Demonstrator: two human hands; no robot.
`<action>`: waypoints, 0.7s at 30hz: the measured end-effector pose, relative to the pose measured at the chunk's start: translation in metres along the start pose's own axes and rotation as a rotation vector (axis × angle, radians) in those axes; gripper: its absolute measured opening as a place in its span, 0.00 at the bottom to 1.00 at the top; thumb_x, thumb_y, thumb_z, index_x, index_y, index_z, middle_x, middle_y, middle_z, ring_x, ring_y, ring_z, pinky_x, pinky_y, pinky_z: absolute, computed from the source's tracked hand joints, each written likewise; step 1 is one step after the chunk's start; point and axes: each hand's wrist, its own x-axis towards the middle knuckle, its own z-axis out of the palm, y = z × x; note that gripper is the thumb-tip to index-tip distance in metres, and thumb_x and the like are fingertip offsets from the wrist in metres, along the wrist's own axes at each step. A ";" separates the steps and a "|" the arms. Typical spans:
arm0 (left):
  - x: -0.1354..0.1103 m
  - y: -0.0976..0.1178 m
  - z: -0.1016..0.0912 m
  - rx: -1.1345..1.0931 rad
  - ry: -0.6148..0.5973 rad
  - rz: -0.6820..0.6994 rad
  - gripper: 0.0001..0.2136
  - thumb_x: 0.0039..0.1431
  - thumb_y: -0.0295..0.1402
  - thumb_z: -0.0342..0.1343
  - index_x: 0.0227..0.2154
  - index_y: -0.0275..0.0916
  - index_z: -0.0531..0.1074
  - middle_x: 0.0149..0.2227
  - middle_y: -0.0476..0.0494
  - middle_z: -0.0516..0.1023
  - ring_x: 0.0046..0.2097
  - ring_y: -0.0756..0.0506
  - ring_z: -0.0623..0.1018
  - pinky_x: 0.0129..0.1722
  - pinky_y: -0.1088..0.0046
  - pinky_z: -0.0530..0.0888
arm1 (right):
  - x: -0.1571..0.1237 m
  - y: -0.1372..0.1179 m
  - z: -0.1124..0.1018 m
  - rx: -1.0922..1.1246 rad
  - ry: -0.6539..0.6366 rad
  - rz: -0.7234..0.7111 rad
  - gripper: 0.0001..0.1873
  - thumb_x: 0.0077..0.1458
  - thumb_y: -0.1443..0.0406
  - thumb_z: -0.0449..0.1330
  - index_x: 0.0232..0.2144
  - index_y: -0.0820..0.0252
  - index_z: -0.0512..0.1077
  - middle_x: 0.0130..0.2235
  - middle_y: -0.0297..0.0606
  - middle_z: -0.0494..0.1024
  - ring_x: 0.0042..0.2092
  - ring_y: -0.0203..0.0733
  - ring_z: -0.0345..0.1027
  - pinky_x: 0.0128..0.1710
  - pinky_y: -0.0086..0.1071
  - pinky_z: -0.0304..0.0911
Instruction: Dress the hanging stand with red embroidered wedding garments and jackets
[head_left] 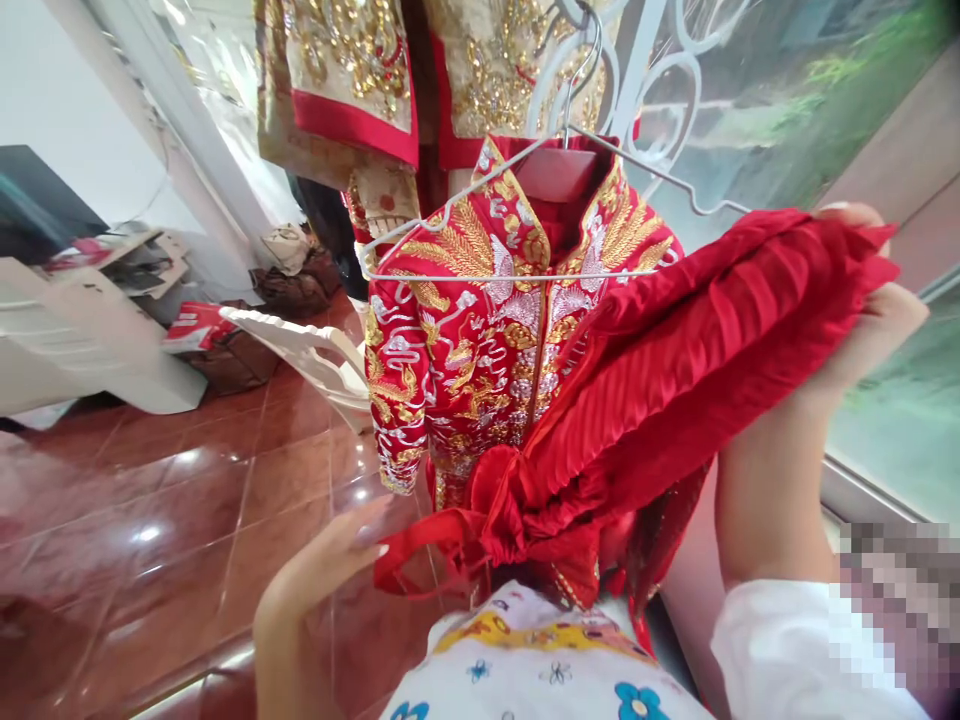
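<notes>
A red pleated garment (697,380) with satin-like cloth stretches diagonally in front of me. Its upper right end is bunched in my right hand (874,310), whose fingers are closed round it. Low on the left, my left hand (352,545) pinches a red cloth band (442,535) that joins the garment's gathered part. Behind the cloth hangs a red jacket (480,350) embroidered in gold and silver, its collar upright. A thin wire hanger (480,277) lies across the jacket's front. The pleated garment hides the jacket's right side.
Gold-beaded garments (360,60) with red borders hang above. White scrolled metalwork (667,90) stands by the window at right. At left are a white folding chair (315,355), a brown bag (232,350) and a white desk (75,330) on a glossy red tiled floor (180,500).
</notes>
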 end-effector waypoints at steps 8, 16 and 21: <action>0.024 0.143 0.068 -0.281 -0.122 0.538 0.11 0.57 0.33 0.51 0.41 0.40 0.72 0.43 0.43 0.76 0.44 0.48 0.75 0.48 0.71 0.71 | -0.040 -0.030 0.060 -0.126 0.013 0.105 0.18 0.41 0.76 0.44 0.29 0.64 0.70 0.32 0.32 0.73 0.37 0.33 0.67 0.46 0.33 0.59; 0.035 0.196 0.124 -0.083 0.090 0.255 0.27 0.47 0.50 0.57 0.42 0.31 0.68 0.37 0.33 0.76 0.40 0.34 0.77 0.38 0.57 0.74 | -0.085 -0.047 0.081 -0.203 0.003 0.122 0.22 0.35 0.77 0.45 0.27 0.60 0.75 0.30 0.30 0.76 0.35 0.34 0.69 0.38 0.29 0.63; 0.050 0.188 0.119 -0.404 -0.227 0.361 0.14 0.59 0.42 0.47 0.29 0.38 0.72 0.33 0.43 0.78 0.38 0.43 0.77 0.42 0.67 0.72 | -0.101 -0.039 0.076 -0.245 -0.666 0.176 0.24 0.33 0.76 0.46 0.30 0.57 0.76 0.33 0.32 0.78 0.37 0.39 0.71 0.38 0.32 0.66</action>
